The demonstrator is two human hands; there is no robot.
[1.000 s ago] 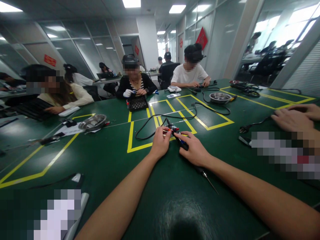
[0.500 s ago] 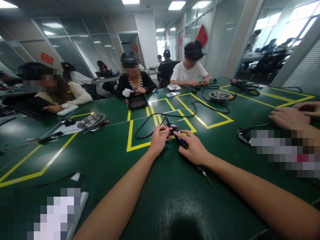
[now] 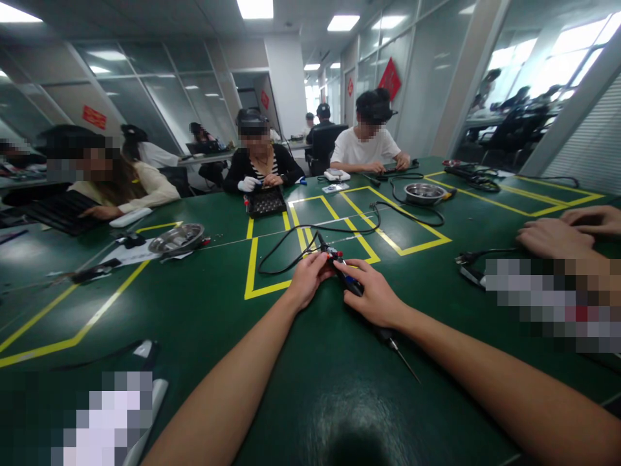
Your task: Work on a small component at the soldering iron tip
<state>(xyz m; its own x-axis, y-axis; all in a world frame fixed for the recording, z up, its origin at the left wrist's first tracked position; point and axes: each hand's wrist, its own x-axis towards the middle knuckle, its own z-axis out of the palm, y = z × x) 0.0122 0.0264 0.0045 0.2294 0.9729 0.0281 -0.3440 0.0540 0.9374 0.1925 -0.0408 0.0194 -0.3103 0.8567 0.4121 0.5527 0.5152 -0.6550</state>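
My left hand (image 3: 310,278) is closed, thumb and fingers pinching at the far end of a soldering iron (image 3: 350,282), where small red, orange and pale parts show. My right hand (image 3: 376,291) wraps the black and blue handle, its index finger stretched toward those parts. Past the right palm, the iron's long thin metal tip (image 3: 406,361) points back toward me, just above the table. From the far end a black cord (image 3: 279,249) loops away over the table. The exact parts under my left fingertips are too small to make out.
The green table (image 3: 291,401) carries yellow tape rectangles. Metal bowls stand at left (image 3: 177,239) and right (image 3: 425,193). Another person's hands (image 3: 557,236) rest at the right edge, near a plugged cable (image 3: 468,259). Across the table, a gloved co-worker leans over a black tray (image 3: 266,200).
The view tilts slightly, so everything sits a little lower. Both hands stay on the soldering iron; my left fingers have shifted slightly around its far end.
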